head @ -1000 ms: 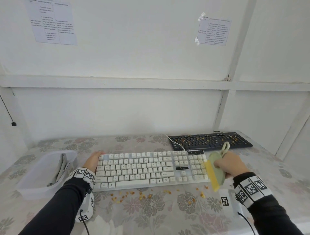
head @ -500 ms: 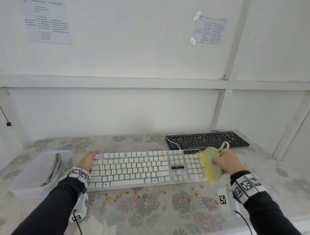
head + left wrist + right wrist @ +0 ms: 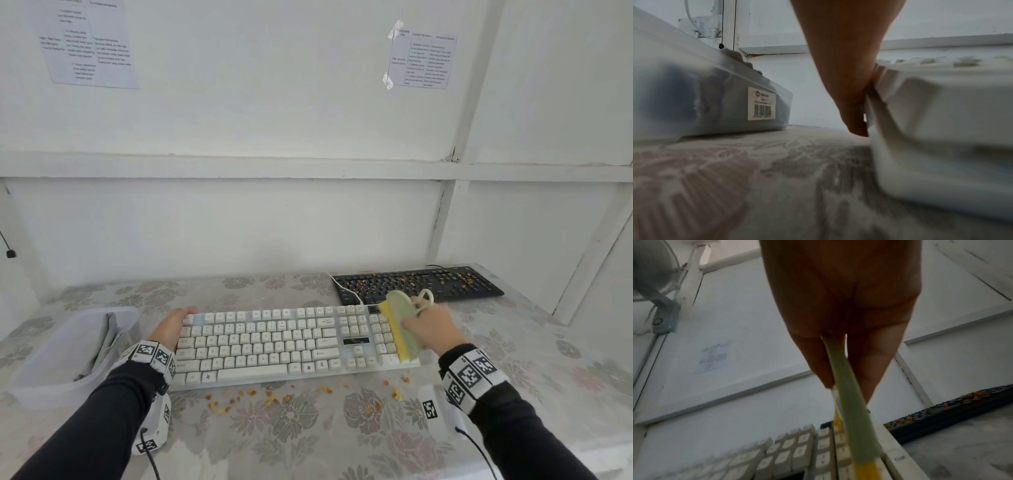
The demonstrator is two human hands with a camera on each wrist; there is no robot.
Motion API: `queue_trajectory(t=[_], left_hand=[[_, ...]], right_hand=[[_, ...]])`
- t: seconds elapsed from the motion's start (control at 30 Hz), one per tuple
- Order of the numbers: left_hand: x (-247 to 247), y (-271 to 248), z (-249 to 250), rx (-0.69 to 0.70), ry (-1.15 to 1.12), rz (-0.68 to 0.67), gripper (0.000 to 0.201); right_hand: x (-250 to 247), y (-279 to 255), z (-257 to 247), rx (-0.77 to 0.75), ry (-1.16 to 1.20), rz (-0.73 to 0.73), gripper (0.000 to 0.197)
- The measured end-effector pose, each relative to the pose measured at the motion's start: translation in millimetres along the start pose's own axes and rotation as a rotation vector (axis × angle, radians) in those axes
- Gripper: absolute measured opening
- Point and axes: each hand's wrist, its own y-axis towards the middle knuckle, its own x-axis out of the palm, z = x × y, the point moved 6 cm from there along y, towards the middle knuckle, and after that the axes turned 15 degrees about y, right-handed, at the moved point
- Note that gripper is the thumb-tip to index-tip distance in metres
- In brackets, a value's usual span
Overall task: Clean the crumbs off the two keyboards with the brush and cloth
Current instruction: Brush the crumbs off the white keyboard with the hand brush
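A white keyboard (image 3: 274, 342) lies across the middle of the table. My right hand (image 3: 431, 329) grips a pale green brush (image 3: 400, 322) whose yellow bristles rest on the number pad at the keyboard's right end; the right wrist view shows the brush (image 3: 855, 418) pinched between thumb and fingers. My left hand (image 3: 171, 327) presses flat against the keyboard's left end, thumb on its side (image 3: 857, 123). Crumbs (image 3: 274, 397) lie on the tablecloth in front of it. A black keyboard (image 3: 418, 284) strewn with crumbs sits behind on the right.
A translucent plastic container (image 3: 68, 349) stands at the left, close to my left hand, with a grey cloth (image 3: 106, 339) inside. White cable (image 3: 346, 291) runs between the two keyboards. The wall is right behind the table. A fan (image 3: 653, 272) hangs high on the wall.
My right hand has carried the brush from the keyboard's front right corner back and slightly left onto the number pad. The left hand has stayed at the left end.
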Motion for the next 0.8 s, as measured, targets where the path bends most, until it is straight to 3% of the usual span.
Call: queue_trajectory(t=[0.07, 0.13, 0.2, 0.33, 0.4, 0.57, 0.67, 0.73, 0.8], left_hand=[[5, -23, 11, -0.007, -0.009, 0.005, 0.022], [9, -37, 17, -0.009, -0.014, 0.008, 0.018], [12, -47, 22, -0.011, -0.018, 0.019, 0.017], [10, -47, 24, 0.006, -0.017, 0.023, 0.018], [11, -49, 25, 0.011, -0.002, 0.025, 0.019], [8, -37, 18, 0.003, 0.024, 0.004, 0.034], [0, -8, 4, 0.013, 0.018, -0.002, 0.039], [1, -10, 4, 0.006, 0.019, -0.011, 0.039], [4, -25, 12, 0.007, 0.013, -0.004, 0.033]], right_hand=[[-3, -5, 4, 0.077, 0.008, -0.057, 0.034], [-10, -9, 0, 0.094, 0.037, -0.038, 0.017], [-17, -8, -9, 0.014, 0.068, 0.062, 0.008], [-17, -6, -26, -0.216, 0.129, 0.245, 0.024], [-9, -3, -23, -0.209, 0.117, 0.205, 0.026], [4, -4, 2, 0.032, 0.049, 0.015, 0.029], [-1, -15, 6, 0.100, 0.003, -0.034, 0.010], [-7, -16, 2, 0.089, -0.008, -0.018, 0.007], [-10, -12, -8, -0.028, 0.014, 0.066, 0.016]])
